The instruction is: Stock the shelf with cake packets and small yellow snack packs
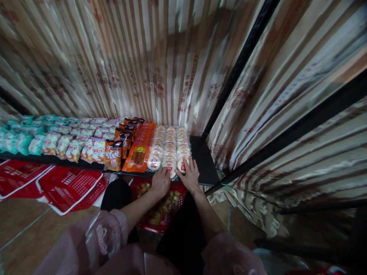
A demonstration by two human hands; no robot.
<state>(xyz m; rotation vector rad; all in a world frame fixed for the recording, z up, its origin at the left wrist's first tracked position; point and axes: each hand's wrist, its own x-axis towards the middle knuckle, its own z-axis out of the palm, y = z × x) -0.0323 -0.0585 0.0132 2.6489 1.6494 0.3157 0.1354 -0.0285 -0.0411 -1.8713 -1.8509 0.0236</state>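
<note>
Three rows of round white wrapped cakes (171, 149) with red-and-yellow labels lie on a black shelf (203, 160). My left hand (160, 183) is at the front end of the middle row, its fingers curled and pressed together against the front wrapped cake (169, 170). Over the front of the right-hand row lies my right hand (189, 176), fingers spread and touching the front cake (181, 164) there. Left of the cakes is a flat orange snack packet (140, 149), with orange-and-black snack bags (114, 154) beyond it.
White snack bags (74, 147) and teal bags (23, 141) fill the shelf's left side. Red baskets (71, 187) stand on the tiled floor. Below my hands, a red basket (155, 229) holds gold-wrapped items. Black posts (237, 65) and a striped curtain (160, 68) enclose the shelf.
</note>
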